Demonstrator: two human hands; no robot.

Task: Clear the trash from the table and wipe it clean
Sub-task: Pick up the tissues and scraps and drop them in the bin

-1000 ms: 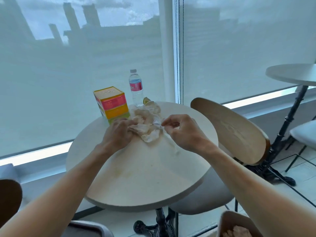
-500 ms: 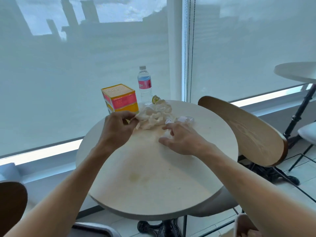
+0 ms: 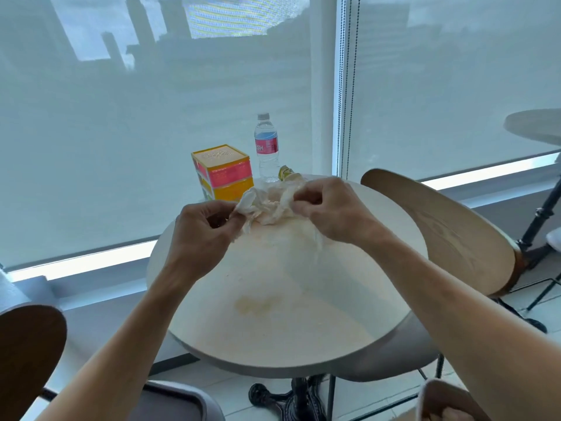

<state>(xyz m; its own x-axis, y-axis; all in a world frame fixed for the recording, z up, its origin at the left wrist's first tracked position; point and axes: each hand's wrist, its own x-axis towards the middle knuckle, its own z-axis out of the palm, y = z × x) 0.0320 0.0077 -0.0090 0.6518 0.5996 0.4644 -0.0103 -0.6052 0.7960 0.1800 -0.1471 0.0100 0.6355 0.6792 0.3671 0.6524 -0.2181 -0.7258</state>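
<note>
Left hand (image 3: 203, 229) and right hand (image 3: 329, 211) each pinch an end of the crumpled napkins (image 3: 267, 202), bunched between them at the tabletop's (image 3: 288, 299) far side; fingers closed on the paper.

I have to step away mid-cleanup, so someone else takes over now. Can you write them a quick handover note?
Left hand: pinching one end of the crumpled napkins.
Right hand: gripping the other end, plus a clear wrapper hanging below it.
On the round table, far edge: yellow and pink box, water bottle, a small yellow piece of trash.
Done: napkins gathered.
Left: bin the napkins and remaining trash, then wipe the stain on the near side.
</note>
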